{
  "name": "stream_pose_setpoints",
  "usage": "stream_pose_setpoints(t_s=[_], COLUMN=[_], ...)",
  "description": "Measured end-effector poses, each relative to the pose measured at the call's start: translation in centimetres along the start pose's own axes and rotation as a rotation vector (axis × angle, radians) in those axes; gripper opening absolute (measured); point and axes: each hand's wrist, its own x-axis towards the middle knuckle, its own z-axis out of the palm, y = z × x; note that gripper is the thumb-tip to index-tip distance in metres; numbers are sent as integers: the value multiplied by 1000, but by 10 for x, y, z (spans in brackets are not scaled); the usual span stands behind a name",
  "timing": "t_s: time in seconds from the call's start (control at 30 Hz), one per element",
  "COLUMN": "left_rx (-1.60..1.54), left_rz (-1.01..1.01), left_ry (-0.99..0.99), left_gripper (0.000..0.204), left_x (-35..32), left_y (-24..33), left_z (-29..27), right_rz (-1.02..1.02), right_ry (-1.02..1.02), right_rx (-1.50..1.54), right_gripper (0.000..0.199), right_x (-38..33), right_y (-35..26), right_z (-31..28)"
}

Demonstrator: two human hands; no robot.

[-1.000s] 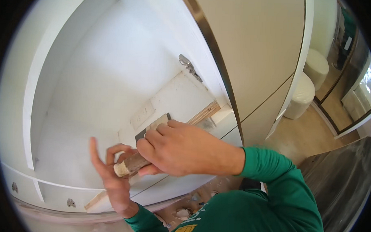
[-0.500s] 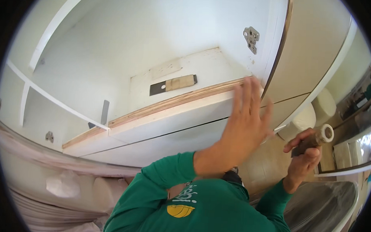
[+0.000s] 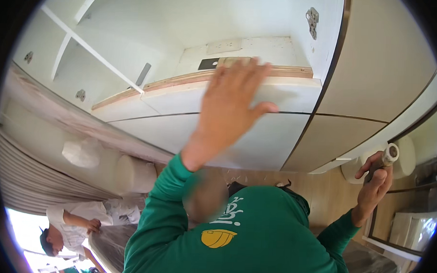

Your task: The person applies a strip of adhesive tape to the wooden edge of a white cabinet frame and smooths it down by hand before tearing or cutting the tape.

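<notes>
White cabinet panelling point(image 3: 257, 138) fills the view, and the left hand point(image 3: 231, 105) lies spread flat, fingers open, against its plywood-edged shelf front point(image 3: 201, 80). The open cabinet holds only a small dark plate point(image 3: 209, 64) on its floor. The right hand point(image 3: 375, 183) grips a roller-like tool point(image 3: 383, 159), its far end hidden.

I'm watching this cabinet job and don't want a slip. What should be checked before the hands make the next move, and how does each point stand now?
1. Left hand flat on the white cabinet panel: ok, palm open, fingers spread over its top edge.
2. Right hand grips the wooden-handled tool: ok, fingers closed round the handle.
3. Tool's working end: cannot tell, hidden behind the hand.
4. Tool away from the panel: ok, held off to the side.
5. Hinge plate on the side wall: ok, not covered.
</notes>
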Motion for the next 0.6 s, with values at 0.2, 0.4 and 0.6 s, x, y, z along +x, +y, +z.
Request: stream_pose_setpoints(t_s=[0.2,0.4,0.6], left_rx=[330,54,-117], left_rz=[-353,-235,-246], left_ry=[-89,-54,30], left_gripper=[61,53,52], left_x=[-60,-32,-38], left_y=[-82,-103,-98], left_z=[-65,-48,-34], right_rz=[13,58,115], right_ry=[-21,-55,-151], right_rx=[84,86,355], right_gripper=[81,76,62], right_x=[-18,-46,-57], right_y=[10,-1,-10], right_z=[-28,-66,-32])
